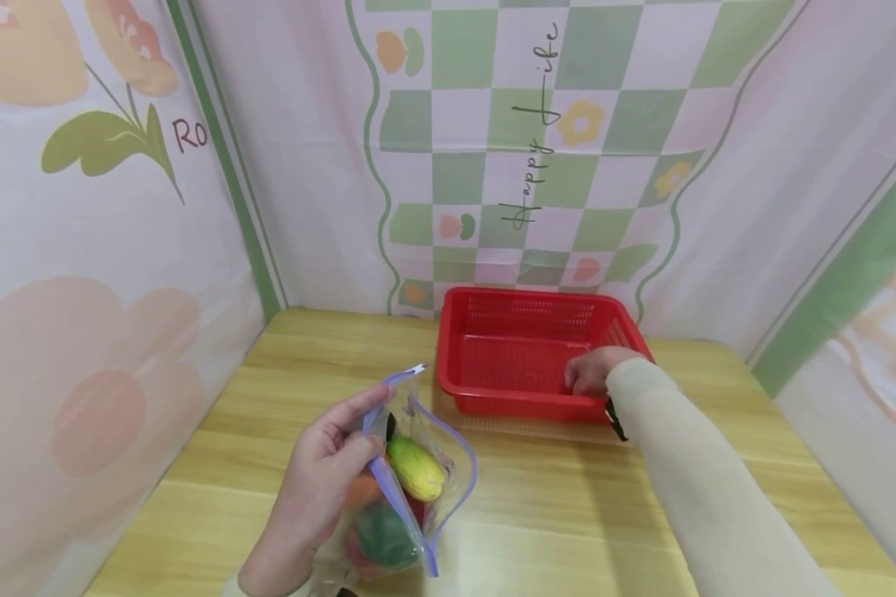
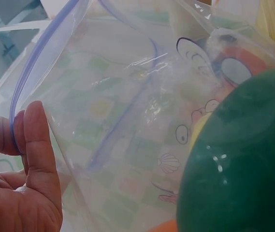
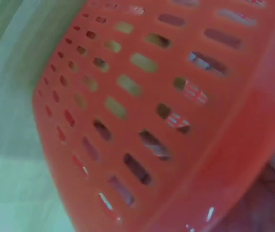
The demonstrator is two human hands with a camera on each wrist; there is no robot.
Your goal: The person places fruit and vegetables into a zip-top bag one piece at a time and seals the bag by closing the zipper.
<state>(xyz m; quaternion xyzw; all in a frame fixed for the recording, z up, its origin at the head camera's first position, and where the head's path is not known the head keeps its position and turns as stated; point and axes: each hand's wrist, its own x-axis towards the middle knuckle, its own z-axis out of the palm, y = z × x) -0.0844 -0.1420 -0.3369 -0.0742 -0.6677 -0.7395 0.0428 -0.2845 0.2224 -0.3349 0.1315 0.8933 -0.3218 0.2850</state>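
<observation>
A clear zip bag (image 1: 448, 444) with a purple seal has its mouth spread apart. My left hand (image 1: 324, 464) pinches one edge of that mouth between thumb and fingers. Inside the bag lie a yellow-green vegetable-like piece (image 1: 416, 469), a rounded dark green piece (image 1: 385, 535) and an orange piece (image 1: 362, 491). In the left wrist view the green piece (image 2: 241, 159) bulges against the printed plastic. My right hand (image 1: 596, 370) reaches over the near right rim into a red basket (image 1: 493, 405), fingers pointing down. Its fingertips are mostly hidden, so whether it holds anything does not show.
The basket's slotted side (image 3: 142, 101) fills the right wrist view. Everything rests on a light wood table (image 1: 523, 506). A patterned cloth (image 1: 493, 124) hangs behind the basket, and another printed cloth (image 1: 119, 274) hangs along the left.
</observation>
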